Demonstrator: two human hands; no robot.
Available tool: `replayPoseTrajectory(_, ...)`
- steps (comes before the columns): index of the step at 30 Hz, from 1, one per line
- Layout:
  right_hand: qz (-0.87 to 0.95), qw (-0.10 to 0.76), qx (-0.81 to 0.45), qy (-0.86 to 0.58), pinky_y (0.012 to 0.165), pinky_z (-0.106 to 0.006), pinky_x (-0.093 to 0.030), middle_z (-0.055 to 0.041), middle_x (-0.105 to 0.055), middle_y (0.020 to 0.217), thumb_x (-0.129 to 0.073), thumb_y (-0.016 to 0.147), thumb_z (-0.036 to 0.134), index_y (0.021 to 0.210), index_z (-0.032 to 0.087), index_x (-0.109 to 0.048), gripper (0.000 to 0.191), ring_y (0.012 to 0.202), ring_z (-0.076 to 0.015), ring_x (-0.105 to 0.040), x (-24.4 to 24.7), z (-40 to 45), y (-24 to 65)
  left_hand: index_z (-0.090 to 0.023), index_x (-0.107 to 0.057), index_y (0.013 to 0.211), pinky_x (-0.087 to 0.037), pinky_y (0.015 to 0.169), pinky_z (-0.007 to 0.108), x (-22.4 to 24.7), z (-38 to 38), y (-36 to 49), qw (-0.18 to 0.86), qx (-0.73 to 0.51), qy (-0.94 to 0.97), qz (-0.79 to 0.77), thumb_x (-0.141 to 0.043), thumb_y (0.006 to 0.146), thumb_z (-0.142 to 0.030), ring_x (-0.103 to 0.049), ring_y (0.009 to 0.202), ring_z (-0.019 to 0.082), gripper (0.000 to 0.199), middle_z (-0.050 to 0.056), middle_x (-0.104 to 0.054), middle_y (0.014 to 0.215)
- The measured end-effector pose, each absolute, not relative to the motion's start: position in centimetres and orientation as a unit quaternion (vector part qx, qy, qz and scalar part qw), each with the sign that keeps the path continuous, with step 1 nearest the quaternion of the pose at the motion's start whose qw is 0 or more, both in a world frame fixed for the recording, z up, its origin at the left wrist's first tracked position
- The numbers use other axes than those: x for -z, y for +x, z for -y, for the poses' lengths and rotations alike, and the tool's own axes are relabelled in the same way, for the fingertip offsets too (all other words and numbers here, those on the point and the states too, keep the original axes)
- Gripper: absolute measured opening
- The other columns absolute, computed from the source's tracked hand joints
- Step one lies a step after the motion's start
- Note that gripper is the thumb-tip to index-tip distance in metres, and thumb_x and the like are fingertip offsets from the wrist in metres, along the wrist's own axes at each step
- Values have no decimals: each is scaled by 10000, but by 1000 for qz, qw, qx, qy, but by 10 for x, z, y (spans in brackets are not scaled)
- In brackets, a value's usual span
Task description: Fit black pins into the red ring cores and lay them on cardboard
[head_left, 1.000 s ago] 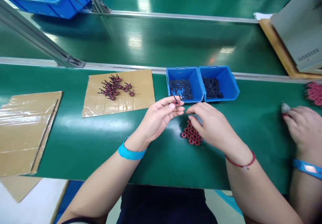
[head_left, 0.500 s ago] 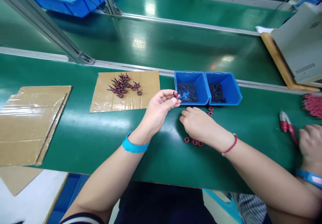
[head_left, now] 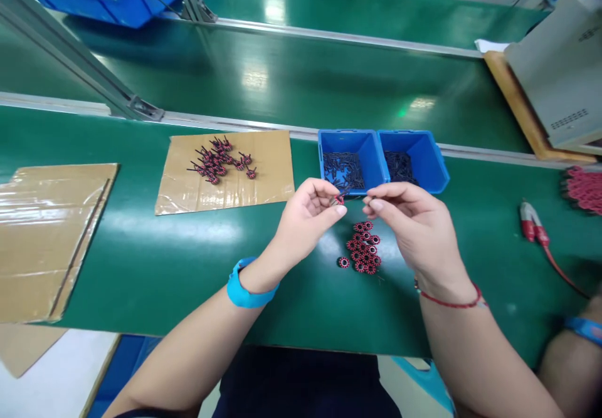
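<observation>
Between its thumb and fingers, my left hand [head_left: 305, 220] pinches a small red-and-black ring coil [head_left: 338, 199] with dark leads. My right hand [head_left: 414, 224] is pinched just right of the coil, and what its fingertips hold is too small to name. Below my hands lies a cluster of red-and-black ring coils [head_left: 364, 249], with a single ring [head_left: 343, 262] at its left. Behind my hands stand two blue bins, the left bin [head_left: 367, 148] and the right bin [head_left: 430, 155], both holding short black pieces. Several coils with black leads [head_left: 216, 162] rest on a cardboard sheet [head_left: 263, 186].
More cardboard [head_left: 51, 236] lies at the far left. Red-and-grey clips [head_left: 533, 224] with a red cable lie at the right, near another person's arm [head_left: 571, 355] and a pile of red parts [head_left: 583, 189]. A metal post [head_left: 79, 48] rises at the back left.
My right hand has lifted from over the ring cluster to beside my left hand, uncovering the rings. The other person's hand has drawn back from the clips. The view has shifted slightly.
</observation>
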State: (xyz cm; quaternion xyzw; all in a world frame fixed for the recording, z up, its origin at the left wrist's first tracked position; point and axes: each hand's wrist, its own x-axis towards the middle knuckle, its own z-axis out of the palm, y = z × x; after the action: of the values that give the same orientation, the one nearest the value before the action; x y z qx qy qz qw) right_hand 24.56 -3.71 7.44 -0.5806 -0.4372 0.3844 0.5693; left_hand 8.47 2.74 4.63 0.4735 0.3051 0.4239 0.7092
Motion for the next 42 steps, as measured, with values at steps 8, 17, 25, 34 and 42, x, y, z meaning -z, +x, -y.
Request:
replayPoseTrajectory(8,409,616,-392,-548,688,-222,-619,13,-774,869,-691,869,109,886,210,-695,102,746,-108,-746,-78,40,239,-190,-572,915,-474,709,241,-45,-23,86,693,-407,517,-295,-723,762,-148,-554,749,102,219,-15,-590,809)
replayPoseTrajectory(17,475,589,-334,-562,791,-264,-617,16,-751,906,-642,889,69,912,218,-673,154,824,-123,-748,-78,46,241,-190,-570,924,-484,719,244,-48,-22,86,692,-401,525,-292,-708,777,-140,-564,755,103,208,-11,-598,822)
replayPoseTrajectory(25,562,523,-265,-584,819,-329,-600,-13,-736,1013,-641,890,120,1062,242,-656,211,884,-156,-726,-77,49,244,-194,-581,925,-497,728,241,-46,-22,85,686,-399,529,-302,-715,773,-141,-570,765,105,210,-10,-602,832)
replayPoseTrajectory(34,505,586,-106,-625,815,-387,-591,-62,-709,1084,-628,876,184,1163,235,-629,291,863,-180,-717,-60,35,276,-194,-606,1012,-547,901,345,-50,-48,67,649,-409,552,-327,-672,822,-213,-680,905,156,202,43,-672,987)
replayPoseTrajectory(42,410,605,30,-681,766,-398,-557,-83,-707,974,-583,831,159,1024,236,-647,217,788,-213,-697,-30,18,339,-187,-617,922,-512,839,342,-43,-105,-2,255,-248,705,-614,-634,783,-180,-619,831,181,140,34,-634,874)
